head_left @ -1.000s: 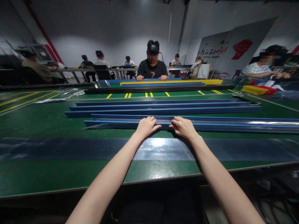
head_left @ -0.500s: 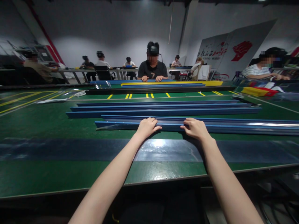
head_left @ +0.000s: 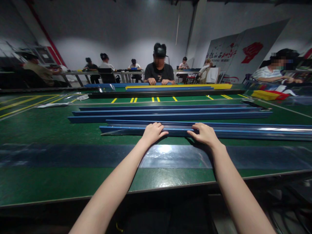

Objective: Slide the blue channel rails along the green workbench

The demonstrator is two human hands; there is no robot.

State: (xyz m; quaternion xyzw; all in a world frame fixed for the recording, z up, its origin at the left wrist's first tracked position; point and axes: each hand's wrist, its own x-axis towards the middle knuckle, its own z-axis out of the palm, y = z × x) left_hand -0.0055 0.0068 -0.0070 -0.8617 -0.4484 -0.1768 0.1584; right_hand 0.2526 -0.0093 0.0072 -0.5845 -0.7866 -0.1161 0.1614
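A long blue channel-shaped strip (head_left: 179, 131) lies across the green table in front of me, its right end running out of view. My left hand (head_left: 153, 132) grips its near wall, with the fingers over the top and the thumb along the front face. Further right, my right hand (head_left: 204, 133) also holds the strip; its fingers curl over the edge, and a small gap shows between thumb and forefinger. A wide clear plastic sheet (head_left: 97, 156) lies flat under my forearms, nearer to me than the strip.
Several more blue strips (head_left: 156, 116) lie just beyond. Further back are a black strip (head_left: 156, 94) and a yellow strip (head_left: 219, 86). A co-worker (head_left: 159, 70) sits opposite with both hands at the far strips. A yellow tray (head_left: 265, 95) stands at the right.
My right thumb has moved slightly away from the fingers and a little left. My left hand stays on the strip, which has hardly moved.
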